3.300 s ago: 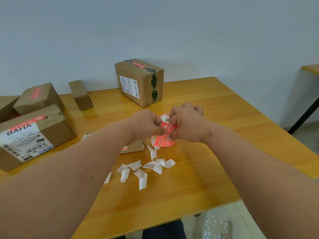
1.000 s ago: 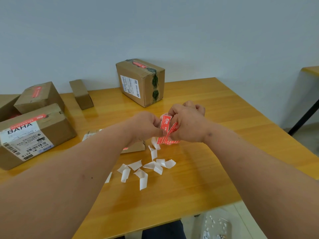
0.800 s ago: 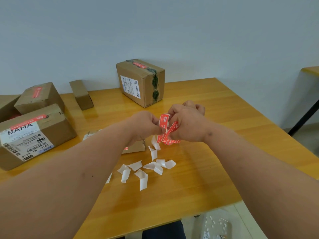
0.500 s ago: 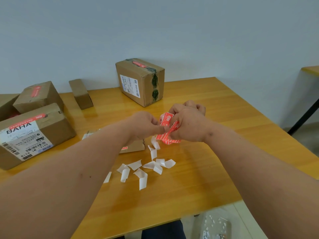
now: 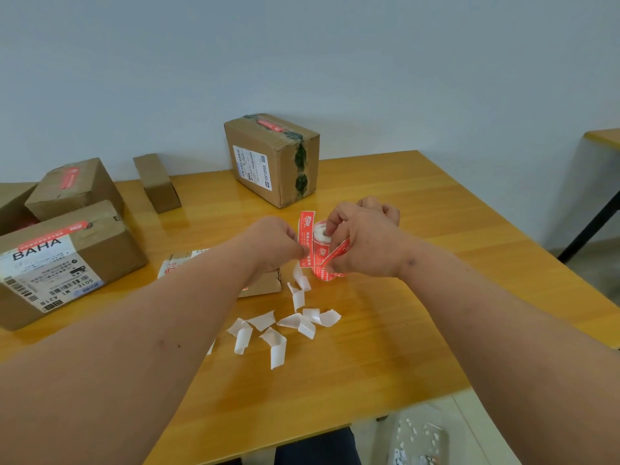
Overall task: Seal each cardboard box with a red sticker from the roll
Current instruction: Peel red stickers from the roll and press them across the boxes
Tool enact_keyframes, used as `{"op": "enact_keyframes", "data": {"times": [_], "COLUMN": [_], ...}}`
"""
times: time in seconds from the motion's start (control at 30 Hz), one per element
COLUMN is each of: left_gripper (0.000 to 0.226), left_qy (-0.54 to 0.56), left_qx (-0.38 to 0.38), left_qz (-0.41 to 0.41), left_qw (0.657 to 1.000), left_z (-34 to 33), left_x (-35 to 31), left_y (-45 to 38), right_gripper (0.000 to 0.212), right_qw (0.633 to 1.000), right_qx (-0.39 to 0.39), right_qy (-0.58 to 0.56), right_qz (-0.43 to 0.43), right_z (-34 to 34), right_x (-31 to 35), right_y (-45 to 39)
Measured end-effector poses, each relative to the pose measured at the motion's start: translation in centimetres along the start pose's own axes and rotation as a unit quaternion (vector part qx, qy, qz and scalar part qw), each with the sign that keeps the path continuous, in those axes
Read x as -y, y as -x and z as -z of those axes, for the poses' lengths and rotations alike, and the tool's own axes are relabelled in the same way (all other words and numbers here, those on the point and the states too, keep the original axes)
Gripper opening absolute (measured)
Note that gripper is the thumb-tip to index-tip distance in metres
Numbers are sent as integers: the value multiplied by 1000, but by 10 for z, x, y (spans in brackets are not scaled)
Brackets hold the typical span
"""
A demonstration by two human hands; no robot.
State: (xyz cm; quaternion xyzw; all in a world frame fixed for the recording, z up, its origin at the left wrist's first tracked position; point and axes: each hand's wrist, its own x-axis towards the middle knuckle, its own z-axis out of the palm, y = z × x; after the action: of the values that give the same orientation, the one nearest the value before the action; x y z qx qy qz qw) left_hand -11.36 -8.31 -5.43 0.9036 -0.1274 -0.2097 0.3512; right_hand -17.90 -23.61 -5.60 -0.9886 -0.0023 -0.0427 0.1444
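Yellow wooden worktop (image 5: pixel 419 203) at frame centre: your left hand (image 5: pixel 273 243) pinches a red sticker (image 5: pixel 306 239) upright, your right hand (image 5: pixel 364 243) grips the roll (image 5: pixel 321 255) (partly hidden). Sealed cardboard boxes (image 5: pixel 271 159) sit upper centre and left; white backing scraps (image 5: pixel 288 325) lie below.

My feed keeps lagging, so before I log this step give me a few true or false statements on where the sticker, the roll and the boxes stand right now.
1. The left hand pinches a red sticker. True.
2. The sticker roll lies beside the BAHA box. False: the right hand holds it.
3. The tall box at the back carries a red sticker on top. True.
4. The white backing scraps sit stacked on a box. False: they lie loose on the table.
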Motion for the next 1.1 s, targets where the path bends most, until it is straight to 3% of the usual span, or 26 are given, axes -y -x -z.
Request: {"op": "enact_keyframes", "data": {"times": [0.13,0.27,0.4,0.47,0.6,0.7,0.8,0.9,1.1], "left_gripper": [12,15,16,15,17,21,23,21,17], "left_qy": [39,21,6,7,3,42,111,102,101], "left_qx": [-30,-25,31,54,69,70,17,-72,-114], "left_qz": [17,2,2,-2,-18,-30,-53,-115,-152], "left_qw": [999,999,999,998,997,996,992,986,977], "left_z": [2,10,21,26,39,52,61,67,78], "left_x": [1,2,4,6,12,18,26,34,45], "left_y": [-2,1,10,13,22,31,37,41,48], "right_gripper": [22,38,49,45,19,21,23,22,22], "right_qw": [1000,999,997,992,995,982,973,976,970], "right_qx": [10,29,-75,-106,-30,-31,-31,-24,11], "right_qy": [14,44,1,-38,-93,-185,-231,-216,-242], "right_qz": [7,4,-31,-47,-19,-3,4,9,20], "right_z": [-1,8,19,18,15,16,15,12,16], "right_x": [-1,1,12,18,34,46,59,73,98], "right_y": [1,2,-5,-11,-18,-17,-18,-23,-26]}}
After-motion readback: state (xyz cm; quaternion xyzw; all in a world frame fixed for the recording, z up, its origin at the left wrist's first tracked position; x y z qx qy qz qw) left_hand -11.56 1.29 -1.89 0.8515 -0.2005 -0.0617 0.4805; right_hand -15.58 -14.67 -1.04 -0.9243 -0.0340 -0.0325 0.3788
